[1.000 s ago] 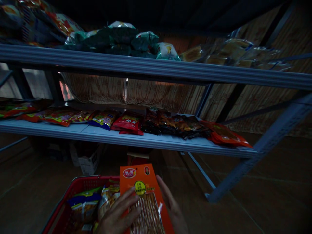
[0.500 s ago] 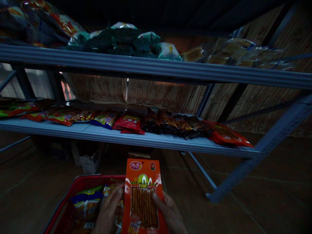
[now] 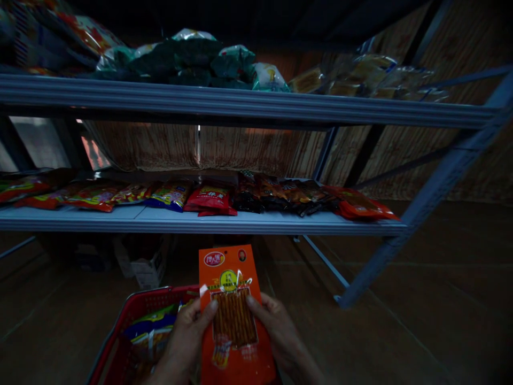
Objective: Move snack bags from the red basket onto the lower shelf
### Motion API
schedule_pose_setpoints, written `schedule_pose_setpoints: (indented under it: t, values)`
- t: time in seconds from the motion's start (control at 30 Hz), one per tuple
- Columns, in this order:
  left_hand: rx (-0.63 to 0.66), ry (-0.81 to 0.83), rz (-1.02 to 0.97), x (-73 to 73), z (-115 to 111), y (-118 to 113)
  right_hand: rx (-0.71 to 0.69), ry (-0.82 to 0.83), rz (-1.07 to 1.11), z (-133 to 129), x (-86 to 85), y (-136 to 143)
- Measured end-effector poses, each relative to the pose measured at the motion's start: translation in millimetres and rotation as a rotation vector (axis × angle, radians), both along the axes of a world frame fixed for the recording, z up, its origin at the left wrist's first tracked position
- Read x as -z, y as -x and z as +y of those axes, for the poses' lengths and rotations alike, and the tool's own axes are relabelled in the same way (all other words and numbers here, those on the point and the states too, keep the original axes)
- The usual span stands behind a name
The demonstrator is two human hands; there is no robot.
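Orange packet (image 3: 235, 322) glossy plastic; shelf (image 3: 260, 226) smooth metal; curtain (image 3: 248, 152) probably cloth.

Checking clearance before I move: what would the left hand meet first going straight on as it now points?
Beyond the flat orange packet it holds, the left hand would probably meet the blue-grey metal lower shelf at its front edge; depth is unclear.

The bare left hand (image 3: 191, 327) and bare right hand (image 3: 276, 327) were raised at mid-height below the camera, opposite each other and apart, thumbs uppermost and angled inward, with both forearms entering from below.
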State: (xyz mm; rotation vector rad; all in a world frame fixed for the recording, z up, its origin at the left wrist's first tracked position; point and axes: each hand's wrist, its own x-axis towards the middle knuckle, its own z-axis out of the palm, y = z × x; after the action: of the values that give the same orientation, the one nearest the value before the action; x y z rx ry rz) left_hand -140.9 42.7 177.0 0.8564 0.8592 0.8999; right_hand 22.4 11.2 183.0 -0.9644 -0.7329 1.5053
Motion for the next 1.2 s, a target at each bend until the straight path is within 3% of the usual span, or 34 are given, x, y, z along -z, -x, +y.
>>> schedule_pose_setpoints:
  t: [0.13, 0.3, 0.43, 0.57, 0.9, 1.2]
  values:
    - [0.005, 0.003, -0.004, -9.5, 2, 8, -0.016, -0.056, 0.024, -10, -13.5, 10]
    - [0.049, -0.034, -0.063, -23.4, 5, -2, 0.035, -0.11, 0.037, -19, -27.0, 9]
    - [0.076, -0.146, -0.023, -28.7, 0, -18, 0.073, -0.128, 0.019, -26, -38.0, -7]
    - [0.181, -0.196, -0.043, -29.5, -12, -43, 0.08, -0.093, -0.023, -34, -48.0, -36]
    - [0.356, -0.217, -0.075, -36.5, -23, -131, 0.134, -0.048, -0.139, -48, -56.8, -131]
    - [0.385, -0.298, -0.149, -58.8, 3, -261, 0.313, 0.017, -0.172, -46, -87.4, -243]
